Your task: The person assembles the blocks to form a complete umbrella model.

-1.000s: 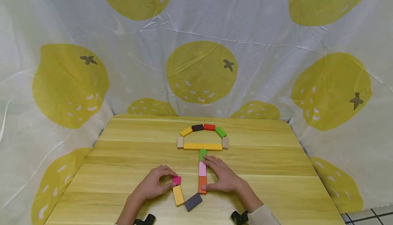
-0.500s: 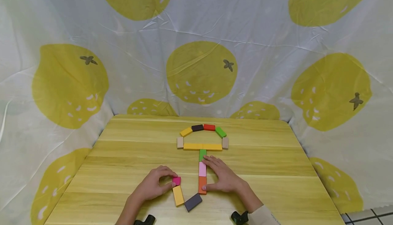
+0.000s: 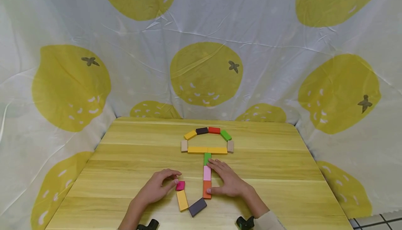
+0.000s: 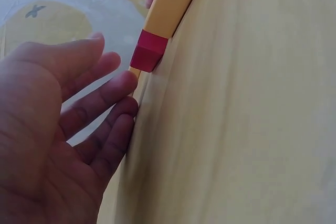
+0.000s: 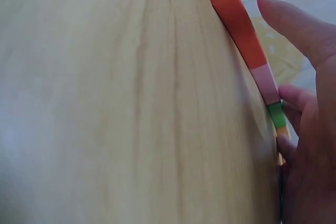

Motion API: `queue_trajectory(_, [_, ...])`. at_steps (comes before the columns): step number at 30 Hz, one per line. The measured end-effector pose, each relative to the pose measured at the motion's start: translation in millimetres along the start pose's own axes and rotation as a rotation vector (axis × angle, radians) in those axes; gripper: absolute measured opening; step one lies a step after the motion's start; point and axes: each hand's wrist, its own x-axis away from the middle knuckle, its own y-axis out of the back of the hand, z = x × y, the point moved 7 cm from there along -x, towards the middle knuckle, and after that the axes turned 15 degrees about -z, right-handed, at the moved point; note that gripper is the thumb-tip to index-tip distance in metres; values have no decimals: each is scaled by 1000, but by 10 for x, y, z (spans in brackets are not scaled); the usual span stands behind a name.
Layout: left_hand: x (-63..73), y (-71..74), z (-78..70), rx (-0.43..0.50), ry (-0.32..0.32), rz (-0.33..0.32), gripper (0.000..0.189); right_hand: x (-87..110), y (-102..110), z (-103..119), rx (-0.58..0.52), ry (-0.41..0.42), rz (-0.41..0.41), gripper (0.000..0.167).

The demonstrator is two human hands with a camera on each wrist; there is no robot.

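Observation:
My left hand [image 3: 158,187] is beside a small magenta block [image 3: 180,185], its fingers loosely bent and thumb lifted off. In the left wrist view the magenta block [image 4: 149,51] butts against the end of a yellow block [image 4: 172,3], and a gap shows between thumb and fingers. A dark grey block [image 3: 198,207] slants from the yellow block [image 3: 182,200] to the orange block [image 3: 207,189]. My right hand [image 3: 230,181] rests along the upright row, with fingertips near the green block [image 3: 207,158] and pink block [image 3: 207,172] and the thumb over the orange one.
Two long yellow blocks [image 3: 198,150] lie crosswise above the row. Over them several blocks form an arch, including a black block [image 3: 202,131], a red block [image 3: 214,130] and a tan block [image 3: 184,146]. A lemon-patterned cloth [image 3: 267,80] hangs behind the wooden table [image 3: 276,160].
The left thumb and fingers have let go of the magenta block and spread slightly apart from it; the block stays above the yellow one. My right hand has not moved.

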Motion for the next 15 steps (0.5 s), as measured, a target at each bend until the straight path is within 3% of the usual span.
queue_trajectory(4, [-28, 17, 12, -4, 17, -4, 26, -3, 7, 5, -21, -21, 7, 99])
queue_trajectory(10, [-79, 60, -12, -35, -18, -18, 23, -17, 55, -33, -81, -43, 29, 94])
queue_trajectory(15, [-177, 144, -25, -71, -17, -26, 24, 4, 237, -96, -113, -77, 38, 90])
